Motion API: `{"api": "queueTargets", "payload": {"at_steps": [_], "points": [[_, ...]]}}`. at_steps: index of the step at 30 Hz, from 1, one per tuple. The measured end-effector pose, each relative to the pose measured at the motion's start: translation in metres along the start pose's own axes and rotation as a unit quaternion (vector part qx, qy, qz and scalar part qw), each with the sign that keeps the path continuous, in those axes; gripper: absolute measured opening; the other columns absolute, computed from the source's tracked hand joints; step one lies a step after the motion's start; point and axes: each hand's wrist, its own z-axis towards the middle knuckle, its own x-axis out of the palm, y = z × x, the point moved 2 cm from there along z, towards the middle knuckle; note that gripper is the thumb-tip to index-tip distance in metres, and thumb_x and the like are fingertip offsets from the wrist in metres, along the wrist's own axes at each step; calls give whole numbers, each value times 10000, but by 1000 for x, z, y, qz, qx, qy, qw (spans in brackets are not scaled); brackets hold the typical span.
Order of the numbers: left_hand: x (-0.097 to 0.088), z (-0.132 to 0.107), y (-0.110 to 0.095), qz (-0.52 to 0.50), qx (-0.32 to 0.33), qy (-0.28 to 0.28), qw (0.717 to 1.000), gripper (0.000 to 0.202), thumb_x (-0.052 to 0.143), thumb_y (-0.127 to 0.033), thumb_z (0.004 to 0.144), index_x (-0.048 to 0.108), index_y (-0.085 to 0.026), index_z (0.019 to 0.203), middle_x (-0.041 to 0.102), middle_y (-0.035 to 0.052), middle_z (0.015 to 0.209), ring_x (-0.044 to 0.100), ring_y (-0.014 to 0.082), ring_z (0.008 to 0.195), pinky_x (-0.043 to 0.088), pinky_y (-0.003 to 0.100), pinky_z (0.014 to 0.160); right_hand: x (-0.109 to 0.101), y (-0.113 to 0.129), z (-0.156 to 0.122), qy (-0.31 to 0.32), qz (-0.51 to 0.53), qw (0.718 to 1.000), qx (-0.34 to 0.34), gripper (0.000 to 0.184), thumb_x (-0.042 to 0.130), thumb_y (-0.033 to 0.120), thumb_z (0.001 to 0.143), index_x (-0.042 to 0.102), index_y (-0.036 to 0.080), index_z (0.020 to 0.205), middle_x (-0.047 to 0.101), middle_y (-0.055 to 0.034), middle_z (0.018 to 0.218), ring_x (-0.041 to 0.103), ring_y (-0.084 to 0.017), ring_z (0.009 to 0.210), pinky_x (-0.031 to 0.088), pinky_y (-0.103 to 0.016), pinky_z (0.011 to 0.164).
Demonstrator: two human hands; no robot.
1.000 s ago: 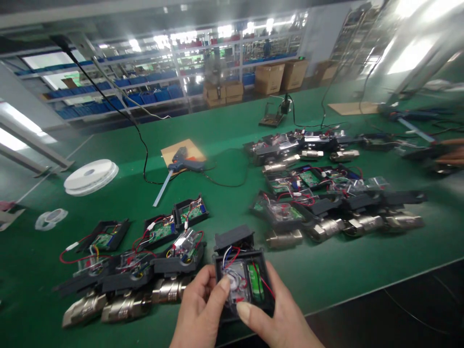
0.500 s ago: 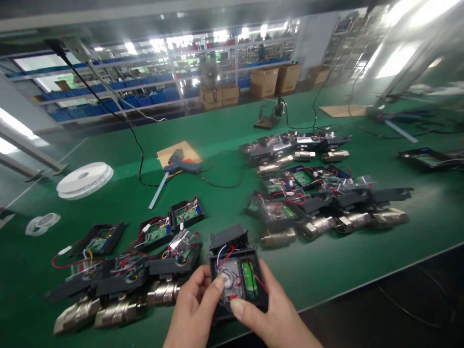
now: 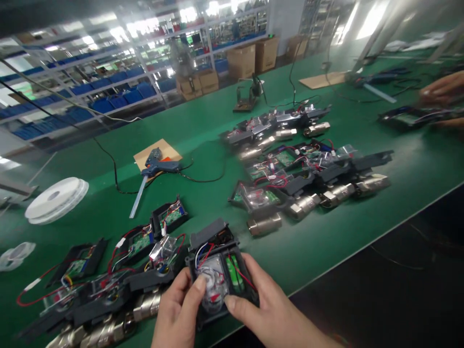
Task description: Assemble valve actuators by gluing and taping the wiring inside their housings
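Observation:
Between my two hands is a dark grey electronics housing (image 3: 229, 309), its open side facing up. Inside it sit a clear plastic gear module (image 3: 213, 282), a green cylindrical battery (image 3: 235, 273) and red, white and blue wires. My left hand (image 3: 181, 307) grips the left side, its thumb pressed on the clear module. Fingers of my right hand (image 3: 259, 302) wrap the right side, the thumb resting near the lower middle. A flap-like grey part (image 3: 209, 233) stands at the housing's far edge. Left of it lie similar opened housings (image 3: 97, 302) with metal valve bodies (image 3: 108, 332).
A glue gun (image 3: 159, 166) rests on cardboard, its cord trailing right. White tape reels (image 3: 58, 199) lie at the left. Rows of opened units with metal fittings (image 3: 337, 194) fill the centre right. Another person's hand (image 3: 444, 89) is at a housing, far right. The table's front edge runs diagonally.
The view has shifted, so the bench things sit further left in it. Another person's hands have come into view at the far right. Both my hands still hold the housing.

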Motion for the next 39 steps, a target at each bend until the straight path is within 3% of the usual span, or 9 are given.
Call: {"api": "queueTargets", "payload": {"at_steps": [6,11,17,25,30,35,39], "points": [[1,1,-1,-1,0,-30,1000,525,821,-575,709,743,-176,1043,793,52,988,709,253,935,569,274,785,5,1,3,-35,-8,999,12,352,601,239,811,558,191,1157,676,-86,1152,628,-250,1092,485,-411,1020],[4,-1,-3,0,-6,-31,999,547,825,-585,704,738,-173,1053,796,51,988,711,255,944,568,276,787,3,3,5,-17,12,1000,-11,275,595,215,826,576,206,1100,696,-59,1095,657,-221,982,521,-364,942],[8,-5,-6,-11,-5,-71,997,557,859,-582,661,749,-186,1037,796,13,943,702,239,969,543,268,874,5,-4,4,-59,-30,998,-10,244,584,317,899,578,206,1116,690,-67,1042,644,-241,972,509,-397,939],[6,-3,-7,-14,-8,-66,998,556,865,-567,660,751,-172,1035,789,25,907,707,213,856,556,248,739,11,-10,7,-70,4,997,-18,219,577,295,902,577,210,1104,688,-55,1079,648,-239,1048,511,-365,921],[9,3,-9,-6,-19,-26,999,545,832,-593,690,715,-156,994,736,8,742,640,152,625,476,207,500,5,-4,18,-71,18,997,-8,266,612,333,858,619,197,1087,716,-55,1084,664,-241,1034,503,-362,928],[16,11,-11,2,-45,-18,999,594,813,-700,618,618,-162,777,599,-44,548,496,89,430,408,189,391,-1,8,33,-63,38,995,61,359,642,421,776,646,155,1016,730,-54,928,631,-182,723,503,-287,642],[16,14,-12,-10,-52,10,999,622,798,-722,616,608,-155,790,632,-14,587,520,86,437,416,187,411,-1,15,35,-61,43,995,67,397,683,436,741,662,132,996,722,-38,849,562,-137,638,463,-252,599]]}}
